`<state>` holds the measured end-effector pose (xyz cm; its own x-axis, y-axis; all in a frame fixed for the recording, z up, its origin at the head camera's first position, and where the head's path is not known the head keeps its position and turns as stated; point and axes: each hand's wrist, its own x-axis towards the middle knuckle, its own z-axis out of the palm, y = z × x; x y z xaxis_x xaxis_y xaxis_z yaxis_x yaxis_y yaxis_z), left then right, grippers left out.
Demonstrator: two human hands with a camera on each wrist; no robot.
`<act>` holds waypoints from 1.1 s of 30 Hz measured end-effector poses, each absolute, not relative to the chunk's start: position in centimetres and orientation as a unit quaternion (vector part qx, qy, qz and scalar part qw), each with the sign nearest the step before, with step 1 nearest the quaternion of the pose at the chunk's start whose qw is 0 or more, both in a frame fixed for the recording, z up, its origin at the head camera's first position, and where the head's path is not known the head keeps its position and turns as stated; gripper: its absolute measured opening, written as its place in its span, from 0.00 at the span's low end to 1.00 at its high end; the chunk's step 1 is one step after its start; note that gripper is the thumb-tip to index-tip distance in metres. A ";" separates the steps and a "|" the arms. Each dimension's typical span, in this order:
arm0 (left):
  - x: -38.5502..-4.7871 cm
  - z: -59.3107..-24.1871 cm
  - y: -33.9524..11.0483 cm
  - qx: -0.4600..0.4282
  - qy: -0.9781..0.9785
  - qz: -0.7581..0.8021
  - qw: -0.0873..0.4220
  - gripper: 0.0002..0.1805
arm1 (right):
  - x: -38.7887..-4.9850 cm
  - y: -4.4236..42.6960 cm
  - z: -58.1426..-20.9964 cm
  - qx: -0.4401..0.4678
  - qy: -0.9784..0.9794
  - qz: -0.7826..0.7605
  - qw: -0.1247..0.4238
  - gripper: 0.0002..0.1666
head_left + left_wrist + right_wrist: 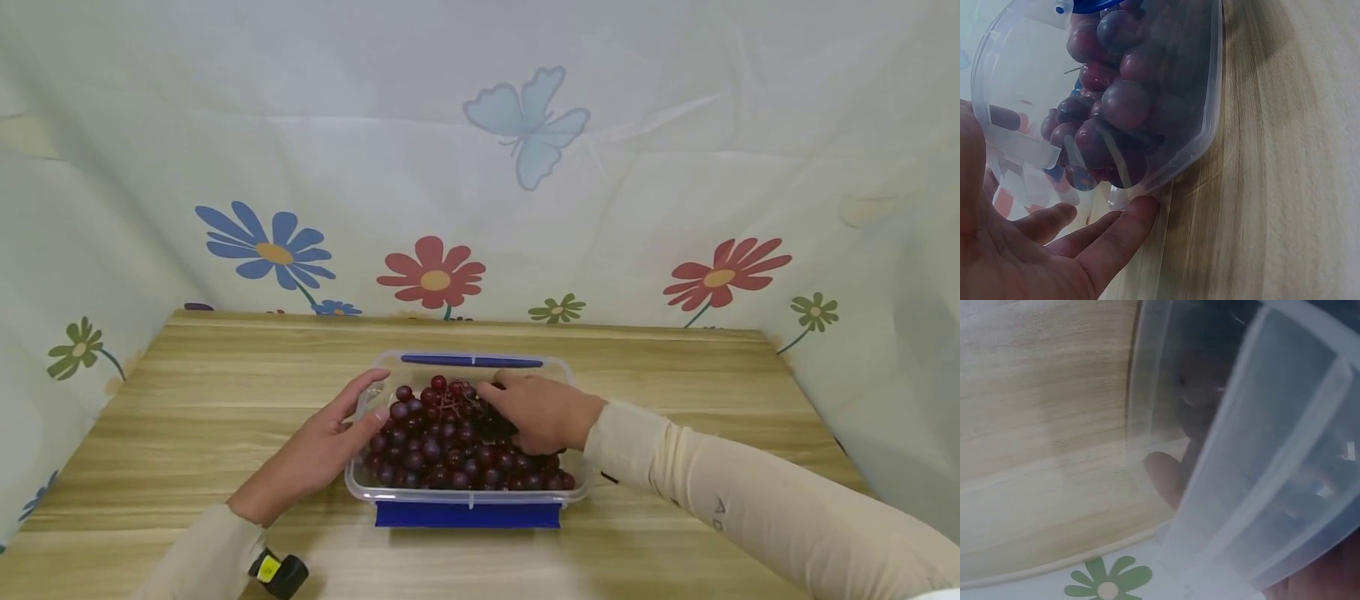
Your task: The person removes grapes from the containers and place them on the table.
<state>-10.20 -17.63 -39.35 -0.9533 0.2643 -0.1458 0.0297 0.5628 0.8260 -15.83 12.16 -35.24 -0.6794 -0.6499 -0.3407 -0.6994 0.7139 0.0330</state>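
Observation:
A clear plastic box (471, 497) with blue clips is filled with dark red grapes (431, 450). My left hand (330, 433) holds the box's left wall, with its thumb over the rim. In the left wrist view the left fingers (1113, 244) lie outside, against the lower part of the box. My right hand (543, 412) reaches into the box from the right and grips grapes between its thumb and fingers; some fingertips are hidden among them. A fingertip (1165, 478) shows blurred through the plastic in the right wrist view.
The box stands on a wood-grain table (225, 392). Behind the table hangs a pale cloth (337, 108) printed with flowers and a butterfly. A small black object with a yellow label (272, 571) sits at the left wrist.

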 end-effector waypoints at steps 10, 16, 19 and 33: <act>-10.2 -39.4 -17.8 0.080 0.877 0.458 0.123 0.31 | -16.2 12.3 -35.4 -0.375 0.912 0.066 0.150 0.43; -10.3 -39.5 -17.6 0.080 0.874 0.463 0.129 0.32 | -16.3 12.2 -35.6 -0.362 0.916 0.057 0.165 0.42; -10.3 -39.4 -17.7 0.080 0.873 0.464 0.129 0.32 | -16.4 12.3 -35.7 -0.354 0.916 0.032 0.185 0.44; -10.3 -39.5 -17.6 0.081 0.869 0.470 0.133 0.32 | -16.8 12.1 -36.1 -0.341 0.921 0.015 0.185 0.43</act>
